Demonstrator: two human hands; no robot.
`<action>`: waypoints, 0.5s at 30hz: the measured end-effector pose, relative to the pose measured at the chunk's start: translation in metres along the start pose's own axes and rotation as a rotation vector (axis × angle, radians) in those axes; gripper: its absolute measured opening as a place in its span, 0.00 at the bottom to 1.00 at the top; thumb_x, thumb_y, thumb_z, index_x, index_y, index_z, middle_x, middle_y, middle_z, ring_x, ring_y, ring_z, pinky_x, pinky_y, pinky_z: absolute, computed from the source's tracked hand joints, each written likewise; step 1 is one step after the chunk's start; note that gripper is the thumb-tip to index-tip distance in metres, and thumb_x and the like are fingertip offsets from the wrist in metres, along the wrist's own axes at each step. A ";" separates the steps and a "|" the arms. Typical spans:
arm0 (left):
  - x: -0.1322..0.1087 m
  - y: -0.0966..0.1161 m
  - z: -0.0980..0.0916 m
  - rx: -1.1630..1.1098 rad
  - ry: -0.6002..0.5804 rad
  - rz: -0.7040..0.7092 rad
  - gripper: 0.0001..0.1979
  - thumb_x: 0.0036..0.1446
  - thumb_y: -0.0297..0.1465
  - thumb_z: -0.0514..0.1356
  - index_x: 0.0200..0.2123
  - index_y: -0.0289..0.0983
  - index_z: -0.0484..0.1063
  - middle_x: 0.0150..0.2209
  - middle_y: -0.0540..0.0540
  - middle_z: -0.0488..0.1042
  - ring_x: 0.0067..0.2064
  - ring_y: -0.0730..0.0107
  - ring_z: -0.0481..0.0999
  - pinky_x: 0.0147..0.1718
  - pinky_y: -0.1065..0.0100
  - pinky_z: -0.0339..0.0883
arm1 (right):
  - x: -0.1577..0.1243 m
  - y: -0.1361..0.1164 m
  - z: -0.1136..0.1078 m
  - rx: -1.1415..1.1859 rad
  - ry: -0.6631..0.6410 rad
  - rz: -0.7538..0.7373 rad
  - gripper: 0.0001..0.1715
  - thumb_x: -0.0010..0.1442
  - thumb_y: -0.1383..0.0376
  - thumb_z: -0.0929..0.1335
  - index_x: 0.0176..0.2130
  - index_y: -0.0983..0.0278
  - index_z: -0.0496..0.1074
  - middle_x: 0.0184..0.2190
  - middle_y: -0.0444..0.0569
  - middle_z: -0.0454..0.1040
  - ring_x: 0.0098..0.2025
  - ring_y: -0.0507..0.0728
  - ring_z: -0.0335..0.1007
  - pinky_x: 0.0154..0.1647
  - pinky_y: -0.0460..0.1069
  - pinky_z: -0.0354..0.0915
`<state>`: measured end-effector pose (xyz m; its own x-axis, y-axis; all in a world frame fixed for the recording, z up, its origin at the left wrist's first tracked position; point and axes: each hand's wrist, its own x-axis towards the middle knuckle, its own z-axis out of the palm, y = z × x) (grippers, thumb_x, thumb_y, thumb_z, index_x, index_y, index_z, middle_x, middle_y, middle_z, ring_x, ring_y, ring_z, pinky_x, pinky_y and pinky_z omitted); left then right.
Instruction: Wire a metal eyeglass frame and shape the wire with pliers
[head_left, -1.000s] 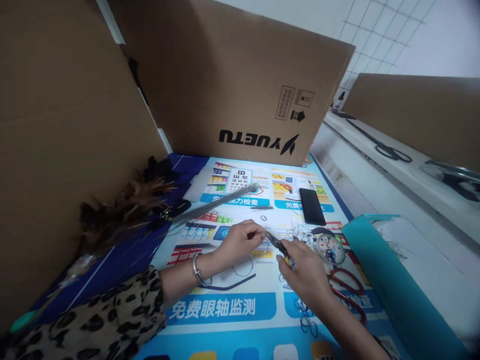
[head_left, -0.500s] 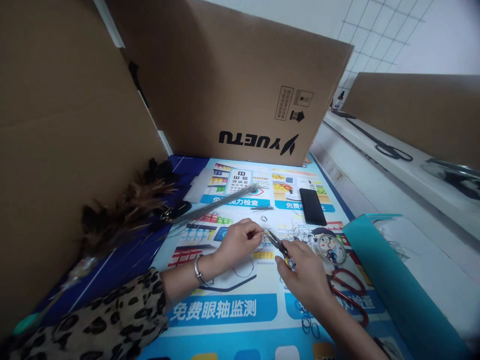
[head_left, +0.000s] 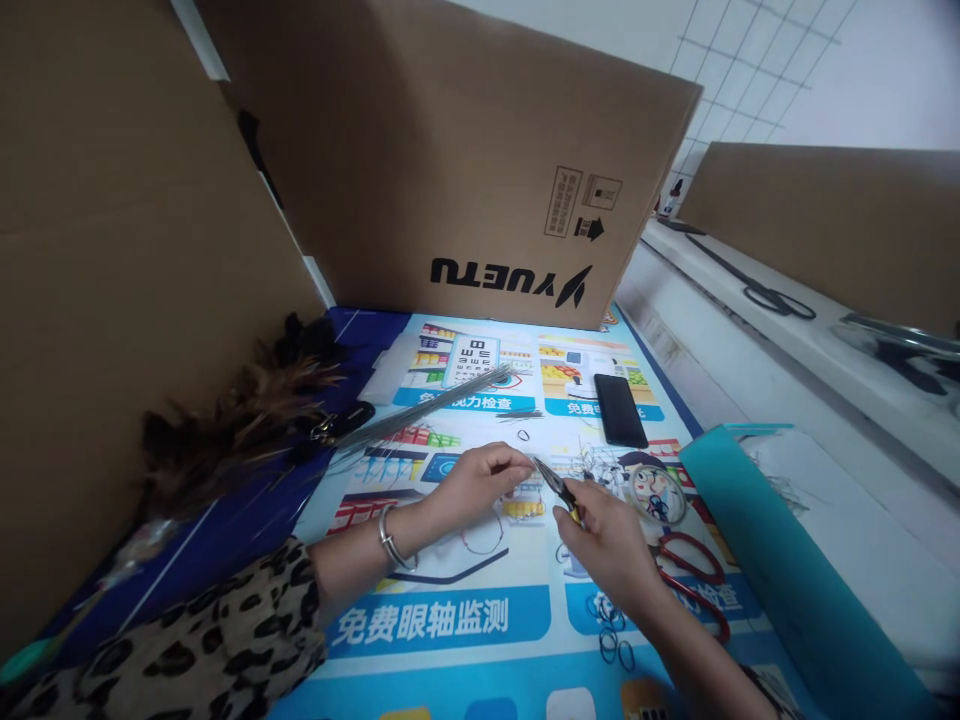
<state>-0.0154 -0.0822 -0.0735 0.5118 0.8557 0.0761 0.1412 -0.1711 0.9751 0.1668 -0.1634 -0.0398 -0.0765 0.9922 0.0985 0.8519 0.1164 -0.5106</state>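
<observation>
My left hand (head_left: 487, 482) is closed, thumb and forefinger pinched on something too small to make out. In my right hand (head_left: 611, 535) I grip a pair of needle-nose pliers (head_left: 553, 482), their tips close to my left fingertips. Whether the jaws touch anything, I cannot tell. Just beyond my hands lies a small dark ring (head_left: 523, 435) on the printed sheet. More rings (head_left: 616, 650) are scattered below my right wrist, and a tangle of thin wire pieces (head_left: 600, 462) sits beyond the right hand. A bundle of straight wires (head_left: 427, 408) stretches diagonally behind my left hand.
Red-handled scissors (head_left: 694, 570) and a round clear dish (head_left: 658, 495) lie right of my right hand. Farther back rests a black phone (head_left: 621, 410). A teal-edged box (head_left: 795, 560) borders the right, a feather duster (head_left: 232, 420) the left. Cardboard (head_left: 465, 170) stands behind.
The left fingers have straightened a little at the pinch, and the plier tips have shifted slightly. The whole view has moved a bit.
</observation>
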 end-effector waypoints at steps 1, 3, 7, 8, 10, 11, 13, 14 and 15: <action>0.000 -0.002 0.000 -0.047 -0.021 -0.030 0.10 0.54 0.35 0.56 0.36 0.36 0.73 0.27 0.50 0.70 0.28 0.73 0.67 0.29 0.72 0.61 | 0.001 0.001 -0.003 0.050 -0.028 0.009 0.12 0.57 0.65 0.62 0.40 0.63 0.70 0.31 0.47 0.72 0.32 0.56 0.68 0.30 0.47 0.62; 0.000 -0.004 0.000 -0.112 -0.050 -0.070 0.12 0.54 0.35 0.56 0.39 0.36 0.72 0.28 0.50 0.70 0.27 0.74 0.67 0.29 0.72 0.61 | 0.001 0.003 -0.007 0.131 -0.071 0.022 0.10 0.57 0.64 0.62 0.37 0.63 0.70 0.27 0.45 0.70 0.28 0.54 0.66 0.26 0.45 0.60; 0.000 -0.005 0.001 -0.176 -0.060 -0.085 0.12 0.55 0.35 0.56 0.41 0.36 0.71 0.27 0.51 0.69 0.27 0.75 0.66 0.29 0.72 0.60 | 0.001 0.007 -0.011 0.237 -0.118 0.046 0.08 0.57 0.64 0.62 0.33 0.64 0.69 0.25 0.43 0.68 0.27 0.53 0.64 0.24 0.44 0.57; 0.000 -0.005 0.001 -0.186 -0.061 -0.087 0.12 0.55 0.35 0.56 0.41 0.36 0.70 0.26 0.51 0.68 0.27 0.75 0.65 0.29 0.72 0.60 | 0.001 0.008 -0.011 0.264 -0.129 0.053 0.08 0.56 0.64 0.62 0.33 0.64 0.69 0.25 0.43 0.68 0.27 0.53 0.64 0.24 0.44 0.57; 0.000 -0.004 0.001 -0.205 -0.062 -0.090 0.12 0.55 0.35 0.56 0.40 0.35 0.70 0.24 0.52 0.67 0.27 0.75 0.65 0.28 0.72 0.59 | 0.000 0.008 -0.012 0.326 -0.154 0.066 0.08 0.56 0.64 0.63 0.34 0.64 0.70 0.27 0.44 0.70 0.28 0.53 0.64 0.25 0.44 0.58; 0.000 -0.004 0.000 -0.212 -0.062 -0.091 0.12 0.55 0.36 0.56 0.41 0.35 0.70 0.24 0.52 0.67 0.26 0.75 0.65 0.28 0.72 0.59 | 0.000 0.008 -0.012 0.359 -0.165 0.070 0.09 0.56 0.65 0.63 0.36 0.64 0.70 0.27 0.44 0.70 0.28 0.53 0.65 0.25 0.44 0.59; 0.000 -0.003 0.000 -0.225 -0.063 -0.094 0.13 0.55 0.36 0.56 0.41 0.35 0.70 0.24 0.52 0.67 0.26 0.75 0.65 0.28 0.72 0.59 | -0.001 0.008 -0.012 0.416 -0.188 0.074 0.10 0.56 0.65 0.63 0.38 0.64 0.71 0.28 0.44 0.71 0.29 0.53 0.65 0.25 0.44 0.59; 0.000 -0.003 0.000 -0.228 -0.063 -0.096 0.13 0.55 0.36 0.56 0.41 0.35 0.70 0.24 0.51 0.67 0.27 0.75 0.65 0.28 0.72 0.59 | -0.001 0.007 -0.012 0.443 -0.201 0.076 0.11 0.56 0.65 0.62 0.39 0.64 0.71 0.29 0.44 0.71 0.29 0.53 0.65 0.26 0.44 0.59; 0.000 -0.003 0.000 -0.230 -0.064 -0.098 0.12 0.56 0.36 0.56 0.41 0.35 0.70 0.24 0.51 0.66 0.27 0.75 0.64 0.28 0.71 0.59 | -0.001 0.007 -0.011 0.469 -0.213 0.077 0.12 0.57 0.65 0.62 0.40 0.64 0.71 0.29 0.44 0.72 0.29 0.53 0.65 0.26 0.44 0.60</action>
<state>-0.0157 -0.0817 -0.0768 0.5585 0.8291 -0.0270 -0.0001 0.0326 0.9995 0.1791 -0.1637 -0.0339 -0.1678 0.9801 -0.1059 0.5395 0.0014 -0.8420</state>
